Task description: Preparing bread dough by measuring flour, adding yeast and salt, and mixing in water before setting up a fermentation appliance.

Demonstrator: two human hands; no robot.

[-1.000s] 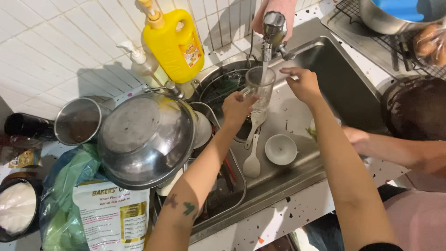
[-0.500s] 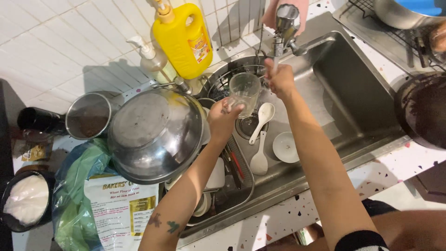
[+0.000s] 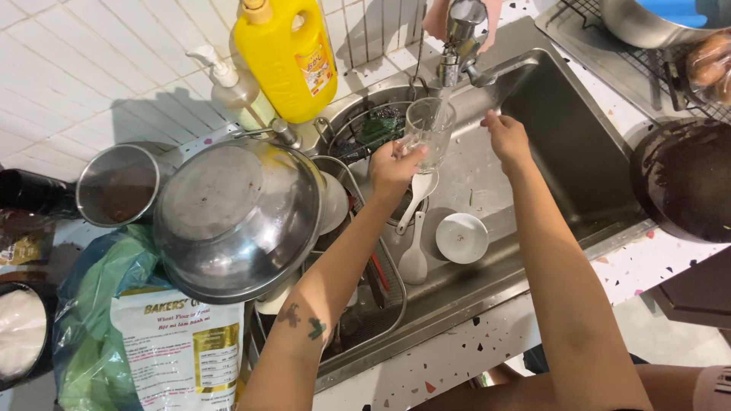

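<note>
While water runs from the chrome faucet [image 3: 460, 34], the left hand [image 3: 394, 165] is clamped around a clear, smooth drinking glass [image 3: 429, 133], holding it tilted under the spout above the stainless steel sink [image 3: 563, 144]. The right hand [image 3: 506, 137] hovers just beside the glass, fingers loosely curled and holding nothing; whether it touches the rim cannot be told. Below the glass lie two white plastic spoons [image 3: 415, 228] with rounded bowls, and near them a small white ceramic bowl [image 3: 461, 237] sits on the sink floor. To the left, a wide, dull-polished steel mixing bowl [image 3: 236, 217] rests upside down on a wire dish rack [image 3: 381, 281]. Behind it stand a yellow plastic detergent bottle [image 3: 285, 57] and a translucent pump dispenser [image 3: 232, 87] against the white tiled wall. A speckled terrazzo counter [image 3: 457, 358] edges the sink.
</note>
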